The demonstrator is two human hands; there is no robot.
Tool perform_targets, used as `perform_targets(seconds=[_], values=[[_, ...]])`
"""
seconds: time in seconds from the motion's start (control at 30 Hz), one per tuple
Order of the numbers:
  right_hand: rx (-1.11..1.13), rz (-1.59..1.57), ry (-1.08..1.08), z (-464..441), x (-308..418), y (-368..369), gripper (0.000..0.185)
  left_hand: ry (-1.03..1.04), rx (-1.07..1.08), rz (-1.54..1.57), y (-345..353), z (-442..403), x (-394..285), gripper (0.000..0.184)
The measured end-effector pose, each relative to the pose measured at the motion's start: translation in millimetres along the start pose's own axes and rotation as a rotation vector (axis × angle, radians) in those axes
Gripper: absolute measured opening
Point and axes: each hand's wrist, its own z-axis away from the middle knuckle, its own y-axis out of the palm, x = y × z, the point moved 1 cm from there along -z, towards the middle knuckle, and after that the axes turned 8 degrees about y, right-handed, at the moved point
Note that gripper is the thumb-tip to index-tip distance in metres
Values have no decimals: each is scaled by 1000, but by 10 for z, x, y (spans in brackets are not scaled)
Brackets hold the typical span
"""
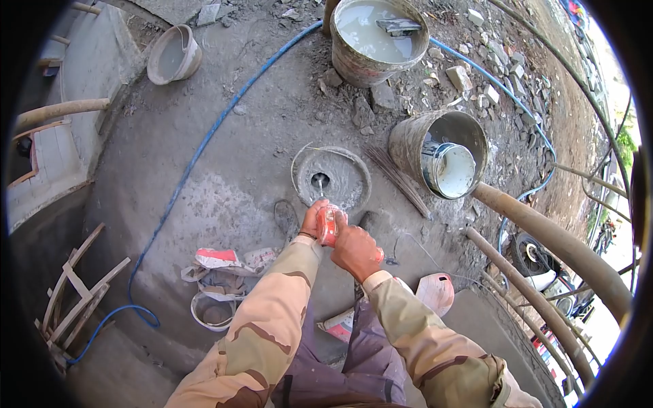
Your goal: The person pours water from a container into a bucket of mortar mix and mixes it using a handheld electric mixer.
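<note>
My left hand (311, 219) is wrapped round the front of a red power drill (328, 226). Gripping its rear part is my right hand (357, 251). A thin metal mixing rod (321, 191) runs from the drill down into a bucket (364, 170) of wet grey mix (347, 178). Around the rod the mix shows a dark hollow; the rod's lower end is hidden there. The bucket stands on the ground just ahead of my hands, with a bundle of thin rods (398, 182) at its right.
A large bucket of cloudy water (371, 68) and a bucket holding a smaller pail (408, 146) stand ahead right. A small bucket (158, 76) is far left. A blue hose (212, 129) crosses the ground. Torn bags (218, 258) lie left; wooden poles (551, 238) slant at right.
</note>
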Motion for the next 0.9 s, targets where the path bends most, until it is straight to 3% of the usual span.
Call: perform_targets(seconds=[0.1,0.17,0.4,0.9], values=[[-2,2,4,-51,-42,-72,74,30,-6,-5,104,-46,-11,41],[-2,4,12,-69,-83,-105,75,-13,156,-66,153,-94,-1,45],[-7,29,58,-36,-472,-265,76,-18,48,16,333,-389,432,54],[17,10,59,174,-1268,-18,86,-26,28,50,208,-494,1255,40]])
